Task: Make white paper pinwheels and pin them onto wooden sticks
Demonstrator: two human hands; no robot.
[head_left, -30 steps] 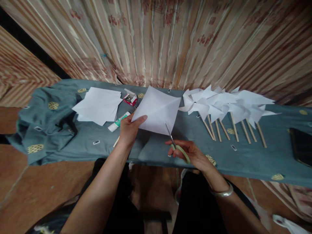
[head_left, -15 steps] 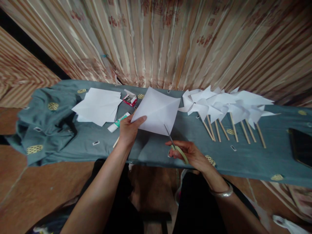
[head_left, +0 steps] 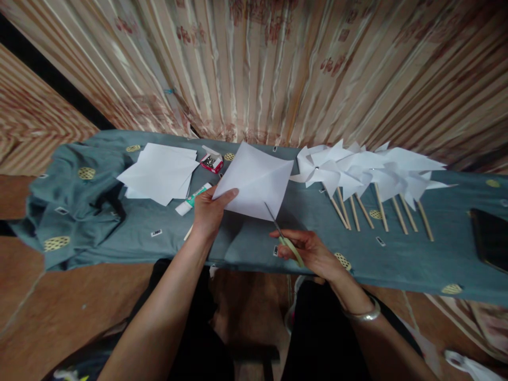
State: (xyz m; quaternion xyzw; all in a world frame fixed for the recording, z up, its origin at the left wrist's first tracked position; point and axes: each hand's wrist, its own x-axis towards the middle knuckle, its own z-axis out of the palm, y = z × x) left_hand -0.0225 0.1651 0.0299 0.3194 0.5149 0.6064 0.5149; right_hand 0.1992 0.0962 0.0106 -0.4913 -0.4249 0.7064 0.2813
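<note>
And there it is, lower right of the frame: a silver bangle, smooth and shiny, circling the wrist below the right hand! Both forearms bare, the left hand ungloved too. Down at bottom centre, plain black trousers, and between the legs, a pale shoe peeking out.
</note>
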